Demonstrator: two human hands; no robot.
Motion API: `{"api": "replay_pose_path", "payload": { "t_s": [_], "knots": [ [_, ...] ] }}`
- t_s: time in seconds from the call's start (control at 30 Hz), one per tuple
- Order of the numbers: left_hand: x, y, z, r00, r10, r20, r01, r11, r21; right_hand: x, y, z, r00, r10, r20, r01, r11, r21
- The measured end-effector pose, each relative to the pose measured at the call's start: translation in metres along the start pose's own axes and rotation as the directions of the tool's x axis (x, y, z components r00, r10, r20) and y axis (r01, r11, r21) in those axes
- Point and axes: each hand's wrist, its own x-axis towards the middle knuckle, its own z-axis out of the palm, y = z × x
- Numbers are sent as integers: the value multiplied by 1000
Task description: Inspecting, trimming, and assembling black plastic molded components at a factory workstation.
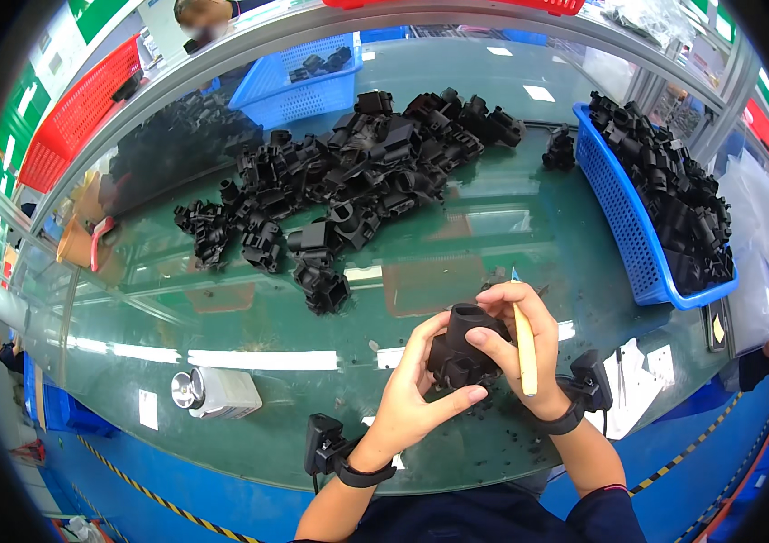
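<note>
Over the near side of the green table, my left hand (413,395) is closed around a black moulded plastic part (462,351) with a tubular opening at its top. My right hand (530,348) grips a knife (526,351) by its pale yellow handle, and its narrow pointed tip sticks up past the fingers. The right thumb presses on the upper side of the same part. Some of the part is hidden behind my fingers. Small black scraps lie on the table below my hands.
A large pile of black plastic parts (357,163) covers the far middle. A blue basket (617,213) full of them stands right; another blue basket (299,95) is at the back. A whitish metal-topped container (226,393) stands left. Tweezers (621,376) lie on white paper (635,398).
</note>
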Motion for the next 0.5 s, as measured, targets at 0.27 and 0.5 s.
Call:
{"api": "replay_pose_path", "payload": {
  "t_s": [0.27,0.5],
  "knots": [
    [-5,3,0,982,-9,-186,-23,986,-166,2,-4,-2,995,-90,-29,85,986,-143],
    [-2,10,-6,990,8,-140,-14,999,-36,11,-9,-10,934,-268,238,321,920,-226]
  ]
}}
